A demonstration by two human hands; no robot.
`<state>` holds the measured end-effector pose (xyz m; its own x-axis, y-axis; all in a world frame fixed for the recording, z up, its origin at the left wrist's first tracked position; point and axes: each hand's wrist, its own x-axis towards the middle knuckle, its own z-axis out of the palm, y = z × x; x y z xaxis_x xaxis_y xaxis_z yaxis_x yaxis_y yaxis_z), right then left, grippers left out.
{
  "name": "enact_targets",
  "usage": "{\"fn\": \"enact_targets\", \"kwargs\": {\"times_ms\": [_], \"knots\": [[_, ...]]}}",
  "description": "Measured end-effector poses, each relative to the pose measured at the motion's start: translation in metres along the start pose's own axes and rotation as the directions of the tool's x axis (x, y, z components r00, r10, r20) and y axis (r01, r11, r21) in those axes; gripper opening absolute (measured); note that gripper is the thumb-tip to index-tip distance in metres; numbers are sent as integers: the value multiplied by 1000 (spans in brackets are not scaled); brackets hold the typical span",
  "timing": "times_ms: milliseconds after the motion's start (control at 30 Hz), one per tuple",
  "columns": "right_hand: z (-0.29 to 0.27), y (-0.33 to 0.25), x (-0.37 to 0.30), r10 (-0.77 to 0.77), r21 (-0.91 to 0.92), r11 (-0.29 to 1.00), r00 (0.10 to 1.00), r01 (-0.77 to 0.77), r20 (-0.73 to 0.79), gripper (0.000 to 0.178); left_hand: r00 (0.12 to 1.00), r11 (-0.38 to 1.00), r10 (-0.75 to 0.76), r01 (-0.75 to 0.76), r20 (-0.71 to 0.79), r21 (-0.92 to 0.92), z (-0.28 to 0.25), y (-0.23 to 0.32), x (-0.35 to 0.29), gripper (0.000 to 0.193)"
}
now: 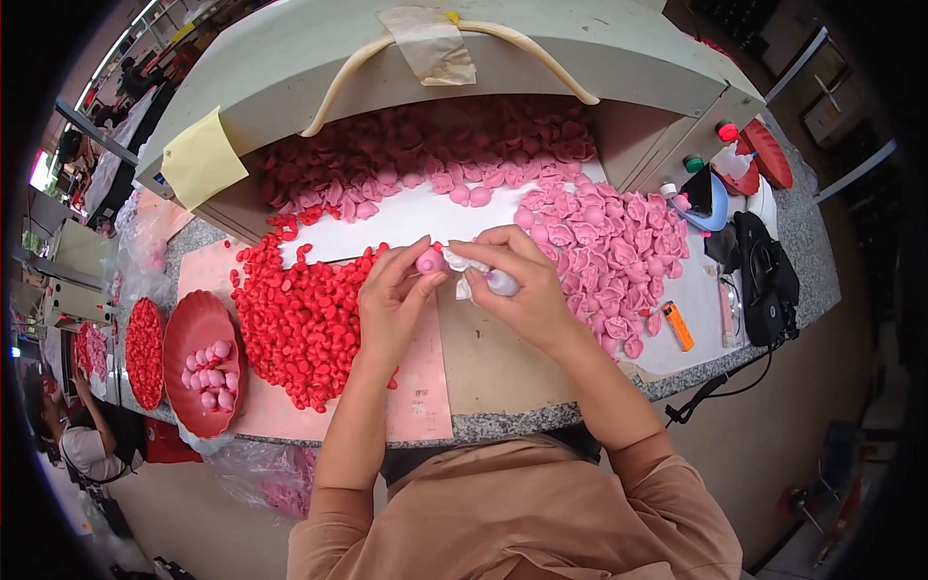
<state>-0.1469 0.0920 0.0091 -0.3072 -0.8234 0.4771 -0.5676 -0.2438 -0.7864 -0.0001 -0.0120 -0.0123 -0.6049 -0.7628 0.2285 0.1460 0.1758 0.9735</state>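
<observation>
My left hand (394, 288) pinches a pink rounded piece (431, 262) between thumb and fingertips, over the middle of the table. A small red bit shows at the piece's upper edge. In my right hand (532, 295) is a small whitish squeeze bottle (502, 282), its narrow tip end close to the pink piece. Whether the tip touches the piece cannot be made out. Left of my hands lies a heap of small glossy red parts (300, 324). To the right spreads a pile of pink petal-shaped parts (619, 246).
A grey box-like housing (527, 63) arches over more pink parts at the back. At left stand a red scalloped dish (198, 416) with pink pieces and another dish of red parts (145, 353). An orange lighter (679, 327) and a black pouch (768, 275) lie at right.
</observation>
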Motion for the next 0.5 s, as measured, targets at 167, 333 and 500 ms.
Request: {"fn": "enact_targets", "kwargs": {"times_ms": [167, 333, 500], "knots": [[17, 4, -4, -70, -47, 996, 996, 72, 47, 55, 997, 990, 66, -70, 34, 119, -3, -5, -1, 38], [2, 6, -1, -118, -113, 986, 990, 126, 73, 53, 1000, 1000, -9, 10, -4, 26, -4, 1, 3, 39], [-33, 9, 5, 103, 122, 982, 955, -142, 279, 37, 998, 998, 57, -56, -20, 18, -3, 3, 0, 40]]}}
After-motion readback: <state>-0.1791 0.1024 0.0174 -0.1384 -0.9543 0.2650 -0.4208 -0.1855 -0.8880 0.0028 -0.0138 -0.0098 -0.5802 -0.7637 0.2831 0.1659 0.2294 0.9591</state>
